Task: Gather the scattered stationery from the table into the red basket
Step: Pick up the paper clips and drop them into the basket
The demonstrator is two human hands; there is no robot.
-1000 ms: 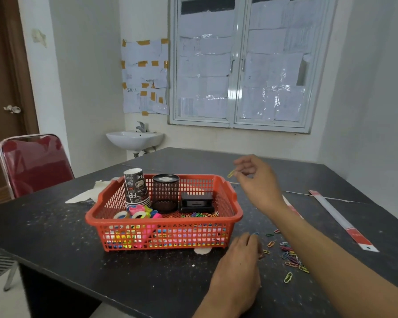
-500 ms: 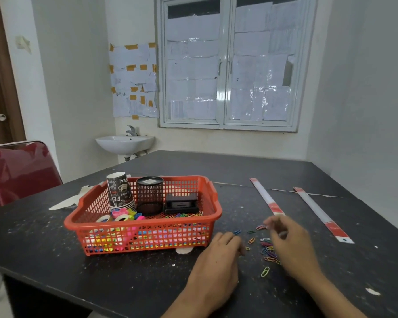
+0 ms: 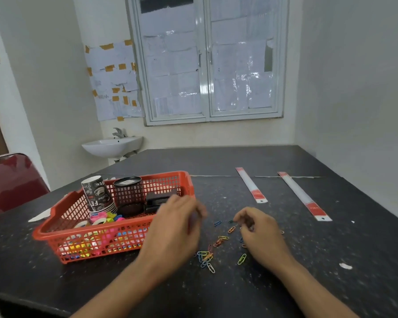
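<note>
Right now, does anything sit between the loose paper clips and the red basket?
Only the person's left hand, blurred, in front of the red basket's right end. No other object shows on the table between the paper clips and the basket.

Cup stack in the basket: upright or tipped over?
Standing, not tipped over. The paper cup stack sits mouth-down in the red basket, leaning slightly, beside the mesh pen holder.
</note>
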